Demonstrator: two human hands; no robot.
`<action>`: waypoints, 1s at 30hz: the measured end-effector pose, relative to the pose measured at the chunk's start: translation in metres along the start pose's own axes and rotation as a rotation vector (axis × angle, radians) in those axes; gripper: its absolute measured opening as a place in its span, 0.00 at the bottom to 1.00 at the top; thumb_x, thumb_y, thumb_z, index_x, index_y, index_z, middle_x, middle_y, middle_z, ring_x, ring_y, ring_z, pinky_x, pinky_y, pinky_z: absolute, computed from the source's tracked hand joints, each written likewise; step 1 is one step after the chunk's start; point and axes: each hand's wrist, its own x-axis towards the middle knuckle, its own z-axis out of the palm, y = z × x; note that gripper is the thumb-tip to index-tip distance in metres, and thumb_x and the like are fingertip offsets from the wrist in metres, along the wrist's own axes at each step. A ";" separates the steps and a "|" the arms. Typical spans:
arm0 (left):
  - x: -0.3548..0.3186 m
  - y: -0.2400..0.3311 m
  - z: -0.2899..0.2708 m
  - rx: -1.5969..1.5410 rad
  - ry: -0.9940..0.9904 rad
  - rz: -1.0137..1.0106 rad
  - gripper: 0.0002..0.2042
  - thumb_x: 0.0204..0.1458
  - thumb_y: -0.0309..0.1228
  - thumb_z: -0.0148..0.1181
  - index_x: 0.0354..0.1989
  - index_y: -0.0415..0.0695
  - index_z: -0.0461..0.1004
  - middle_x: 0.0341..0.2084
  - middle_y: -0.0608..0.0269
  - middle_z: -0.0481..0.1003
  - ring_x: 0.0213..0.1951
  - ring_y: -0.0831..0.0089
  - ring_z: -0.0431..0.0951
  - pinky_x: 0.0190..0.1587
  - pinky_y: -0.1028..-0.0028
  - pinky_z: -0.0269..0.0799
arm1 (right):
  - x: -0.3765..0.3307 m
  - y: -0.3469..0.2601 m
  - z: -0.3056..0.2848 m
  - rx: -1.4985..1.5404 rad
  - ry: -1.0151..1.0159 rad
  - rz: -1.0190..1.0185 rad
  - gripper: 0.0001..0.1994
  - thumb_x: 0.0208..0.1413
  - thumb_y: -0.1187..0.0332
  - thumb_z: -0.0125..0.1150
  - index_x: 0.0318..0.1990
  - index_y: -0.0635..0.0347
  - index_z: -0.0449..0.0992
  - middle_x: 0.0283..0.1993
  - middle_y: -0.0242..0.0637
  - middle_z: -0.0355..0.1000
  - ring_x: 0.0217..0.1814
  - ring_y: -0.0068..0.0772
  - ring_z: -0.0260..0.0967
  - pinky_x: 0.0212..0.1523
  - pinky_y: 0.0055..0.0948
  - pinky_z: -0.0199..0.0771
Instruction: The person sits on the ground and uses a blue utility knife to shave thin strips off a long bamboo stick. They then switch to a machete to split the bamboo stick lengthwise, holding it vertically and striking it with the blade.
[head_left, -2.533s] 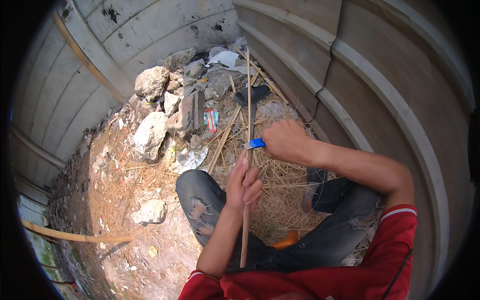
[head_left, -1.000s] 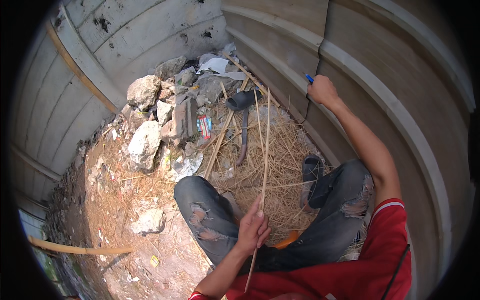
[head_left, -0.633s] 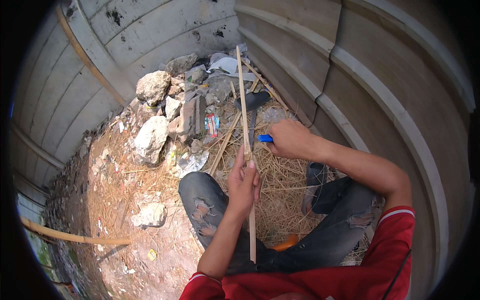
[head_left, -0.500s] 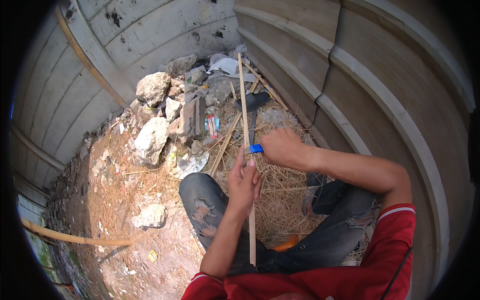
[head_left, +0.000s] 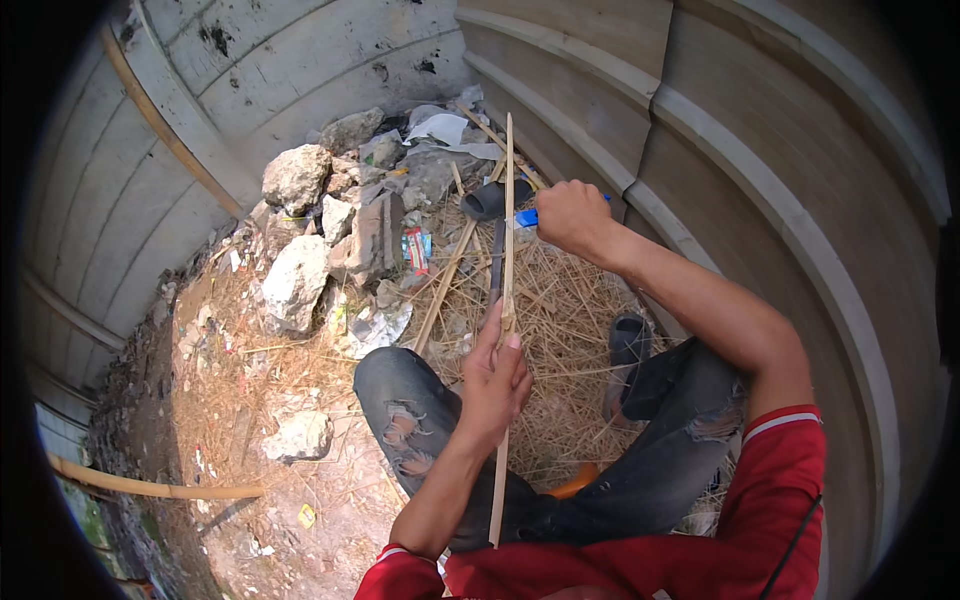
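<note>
Left hand [head_left: 492, 385] fingers curled tight round a thin bamboo strip [head_left: 506, 300], thumb lying along it; grip sat about mid-length on the strip; strip ran near upright in the view, top end up by the wall base, lower end down over the lap between the knees. Right hand [head_left: 570, 215] closed in a fist round a blue-handled knife [head_left: 527, 216]; only the blue handle end poked out on the thumb side, touching or just beside the strip well above the left hand; blade not visible, so couldn't tell whether it was in the strip.

Outward: person sat low in torn dark jeans [head_left: 420, 420] and a red shirt [head_left: 720, 540], knees apart; dry straw and shavings [head_left: 560, 330] covered the ground between the legs; a dark sandal [head_left: 627, 345] sat by the right leg; an orange object [head_left: 575, 482] peeked out near the lap, kind unclear. Beyond the strip: a black sandal [head_left: 495, 198], loose bamboo sticks [head_left: 450, 265], a pile of pale rocks [head_left: 297, 235] with scraps of wrapper and paper; one stone [head_left: 298, 436] lay alone on the dirt to the left; a bamboo pole [head_left: 150, 485] lay at lower left; grey concrete wall panels [head_left: 300, 70] closed the corner.
</note>
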 end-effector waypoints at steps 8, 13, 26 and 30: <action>-0.043 -0.024 -0.008 -0.012 -0.132 -0.164 0.29 0.71 0.32 0.44 0.77 0.49 0.43 0.15 0.78 0.54 0.13 0.87 0.54 0.16 0.82 0.52 | 0.012 0.082 0.006 -0.008 -0.037 0.366 0.11 0.53 0.69 0.57 0.36 0.66 0.83 0.38 0.56 0.80 0.43 0.60 0.79 0.45 0.50 0.79; -0.101 -0.043 -0.018 0.006 -0.222 -0.157 0.29 0.70 0.29 0.45 0.77 0.46 0.43 0.12 0.76 0.56 0.12 0.86 0.55 0.15 0.83 0.53 | 0.010 0.147 0.006 0.007 0.098 0.505 0.11 0.52 0.68 0.59 0.36 0.68 0.82 0.40 0.58 0.79 0.43 0.64 0.78 0.47 0.51 0.79; -0.016 -0.029 -0.027 0.320 0.086 0.256 0.31 0.68 0.29 0.49 0.77 0.45 0.44 0.16 0.75 0.63 0.14 0.88 0.59 0.16 0.83 0.57 | -0.037 -0.003 -0.032 0.287 -0.030 -0.040 0.11 0.49 0.66 0.61 0.24 0.66 0.79 0.23 0.58 0.74 0.30 0.64 0.74 0.37 0.54 0.76; -0.003 -0.018 -0.013 0.259 0.099 0.208 0.31 0.68 0.30 0.49 0.76 0.44 0.44 0.15 0.76 0.63 0.13 0.88 0.58 0.14 0.83 0.56 | -0.063 -0.045 -0.029 0.184 -0.199 -0.200 0.10 0.46 0.66 0.63 0.27 0.66 0.81 0.29 0.55 0.77 0.35 0.59 0.78 0.38 0.51 0.79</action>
